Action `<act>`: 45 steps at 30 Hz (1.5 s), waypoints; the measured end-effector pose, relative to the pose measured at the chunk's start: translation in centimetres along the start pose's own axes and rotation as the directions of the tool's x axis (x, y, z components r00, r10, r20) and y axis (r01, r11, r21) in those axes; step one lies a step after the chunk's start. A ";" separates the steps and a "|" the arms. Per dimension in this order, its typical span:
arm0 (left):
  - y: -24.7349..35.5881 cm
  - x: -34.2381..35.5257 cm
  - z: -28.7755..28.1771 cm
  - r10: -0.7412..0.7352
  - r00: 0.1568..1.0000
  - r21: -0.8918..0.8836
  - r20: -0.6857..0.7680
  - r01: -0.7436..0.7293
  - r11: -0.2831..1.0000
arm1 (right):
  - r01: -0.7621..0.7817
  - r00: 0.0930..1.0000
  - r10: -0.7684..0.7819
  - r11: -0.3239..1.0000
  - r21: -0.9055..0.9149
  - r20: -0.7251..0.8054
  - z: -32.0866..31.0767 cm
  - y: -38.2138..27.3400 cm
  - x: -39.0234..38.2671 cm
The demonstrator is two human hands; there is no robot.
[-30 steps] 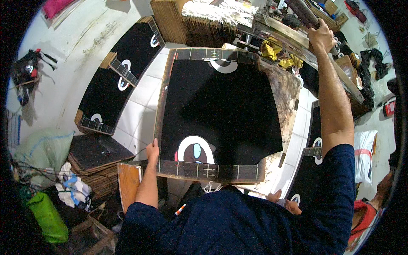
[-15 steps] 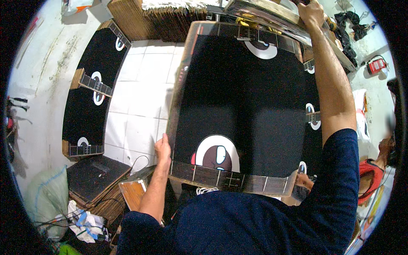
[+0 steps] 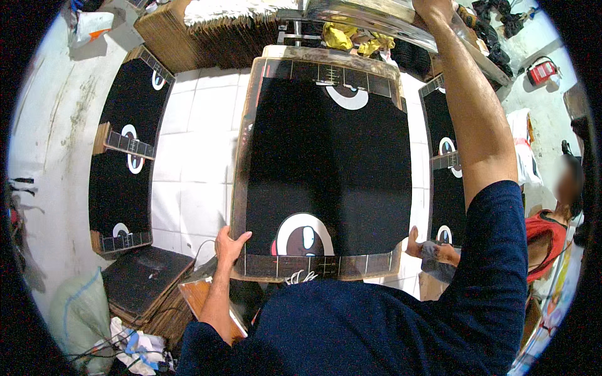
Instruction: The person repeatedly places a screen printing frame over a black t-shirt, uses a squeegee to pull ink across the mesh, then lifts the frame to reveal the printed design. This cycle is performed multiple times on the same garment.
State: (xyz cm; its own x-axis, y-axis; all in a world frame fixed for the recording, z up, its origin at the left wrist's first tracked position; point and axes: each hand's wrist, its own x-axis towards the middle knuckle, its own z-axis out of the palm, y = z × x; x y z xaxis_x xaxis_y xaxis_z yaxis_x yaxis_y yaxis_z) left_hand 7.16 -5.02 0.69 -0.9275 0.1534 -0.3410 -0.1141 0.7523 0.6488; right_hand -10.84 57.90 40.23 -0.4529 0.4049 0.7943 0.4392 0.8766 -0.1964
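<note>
My left hand (image 3: 230, 244) is at the near-left edge of a wide board (image 3: 382, 266), thumb apart from the fingers and lying toward the edge. Black cloth (image 3: 332, 156) covers the board, with a white-and-brown eye print (image 3: 306, 237) near me and another (image 3: 348, 96) at the far end. Dark strips with pale marks cross both ends. My right hand (image 3: 434, 9) reaches up to a raised, long-edged frame (image 3: 376, 24) beyond the board and seems closed on its rim; the picture's upper edge cuts off its fingers.
Similar cloth-covered boards stand left (image 3: 119, 182) and right (image 3: 445, 175). Stacked sheets (image 3: 207, 41) and yellow crumpled material (image 3: 342, 36) lie beyond. Dark panels (image 3: 147, 266) lie near left. A person in red (image 3: 544, 241) is at right; a red extinguisher (image 3: 541, 72) hangs on the wall.
The board looks smaller and further left, and white tiles now show between it and the right-hand board. My left thumb has spread from the fingers. My right hand remains at the raised frame.
</note>
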 end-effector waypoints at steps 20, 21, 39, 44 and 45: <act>6.2 3.3 -0.3 -0.019 1.000 0.017 -0.014 0.019 1.000 | -0.066 0.991 0.056 0.995 0.079 0.118 -0.8 -1.4 3.9; 6.3 3.4 -0.3 -0.014 1.000 0.023 -0.010 0.014 1.000 | -0.056 0.993 0.048 0.996 0.071 0.109 -0.9 -1.5 4.1; 4.4 5.7 1.9 -0.146 0.988 0.178 0.044 0.136 0.975 | 0.033 0.998 -0.031 0.999 0.043 -0.048 -0.8 -1.6 3.3; 14.0 7.4 2.2 0.211 0.966 0.194 -0.149 -0.181 0.964 | 0.055 0.999 -0.054 0.993 0.105 -0.007 -1.0 0.4 -1.6; 17.7 8.7 2.2 0.269 0.959 0.115 -0.088 -0.259 0.959 | 0.097 0.994 -0.091 0.988 0.121 -0.053 -0.7 0.8 -3.1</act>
State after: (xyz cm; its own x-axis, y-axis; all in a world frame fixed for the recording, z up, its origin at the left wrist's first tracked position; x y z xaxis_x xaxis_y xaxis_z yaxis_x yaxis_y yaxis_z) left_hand -2.17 11.03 7.76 -0.9515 0.2934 -0.0925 0.1715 0.7556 0.6322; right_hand -8.54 57.17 38.05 -0.4497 0.3089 0.8381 0.2961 0.9368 -0.1864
